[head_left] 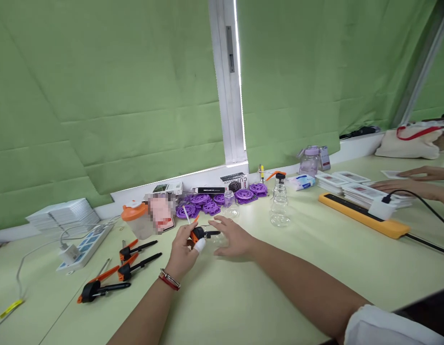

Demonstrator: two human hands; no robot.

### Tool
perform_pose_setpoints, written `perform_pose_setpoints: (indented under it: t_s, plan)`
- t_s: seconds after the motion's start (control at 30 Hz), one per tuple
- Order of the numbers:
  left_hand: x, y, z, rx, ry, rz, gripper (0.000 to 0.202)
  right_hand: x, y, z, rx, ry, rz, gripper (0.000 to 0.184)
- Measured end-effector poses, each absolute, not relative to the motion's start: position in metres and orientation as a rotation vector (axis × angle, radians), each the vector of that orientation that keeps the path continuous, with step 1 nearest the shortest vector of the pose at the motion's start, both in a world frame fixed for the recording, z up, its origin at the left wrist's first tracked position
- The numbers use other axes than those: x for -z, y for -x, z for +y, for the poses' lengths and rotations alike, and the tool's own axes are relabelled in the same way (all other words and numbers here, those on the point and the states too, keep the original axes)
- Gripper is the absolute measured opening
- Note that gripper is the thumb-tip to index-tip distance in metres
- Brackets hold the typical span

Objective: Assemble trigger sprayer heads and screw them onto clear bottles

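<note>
My left hand [182, 253] is closed on a black and orange sprayer head [197, 234], with a thin pale tube pointing up and away from it. A white wrap covers the thumb tip. Facing it, my right hand [236, 238] curves its fingers and thumb around what looks like a clear bottle [215, 238]; its outline is faint and partly hidden. To the left lie more sprayer heads: one [90, 291] in front, others [124, 272] behind. A clear bottle with a sprayer head fitted [280, 208] stands upright to the right. Another clear bottle [229, 205] stands behind my hands.
Purple round plastic parts [243, 195] lie along the back beside small boxes [234, 183]. An orange-lidded cup [137, 220] and a phone [162, 213] stand left. White power strip [85, 249] and orange power strip [362, 215] flank the area. Another person's hands [405, 186] touch stacked cards [364, 194].
</note>
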State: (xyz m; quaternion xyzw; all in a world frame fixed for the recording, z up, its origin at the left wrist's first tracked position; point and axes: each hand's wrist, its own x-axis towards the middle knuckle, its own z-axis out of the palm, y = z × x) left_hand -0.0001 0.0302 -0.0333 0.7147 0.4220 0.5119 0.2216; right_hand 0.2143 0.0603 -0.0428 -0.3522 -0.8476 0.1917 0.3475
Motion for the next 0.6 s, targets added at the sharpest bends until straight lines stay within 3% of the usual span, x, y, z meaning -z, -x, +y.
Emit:
perform_pose_setpoints:
  t_s: [0.07, 0.17, 0.3, 0.6]
  plan:
    - [0.033, -0.007, 0.025, -1.382, -2.033, 1.103, 0.066, 0.045, -0.212, 0.058, -0.396, 0.963, -2.174, 0.081]
    - [0.034, -0.014, 0.023, -1.381, -2.059, 1.052, 0.078, 0.045, -0.214, 0.062, -0.218, 0.966, -2.070, 0.065]
    - [0.038, -0.010, 0.029, -1.396, -2.019, 1.100, 0.073, 0.044, -0.219, 0.069, -0.025, 0.903, -2.029, 0.058]
    - [0.037, -0.005, 0.031, -1.370, -1.867, 1.107, 0.066, 0.044, -0.211, 0.057, 0.046, 1.075, -2.025, 0.061]
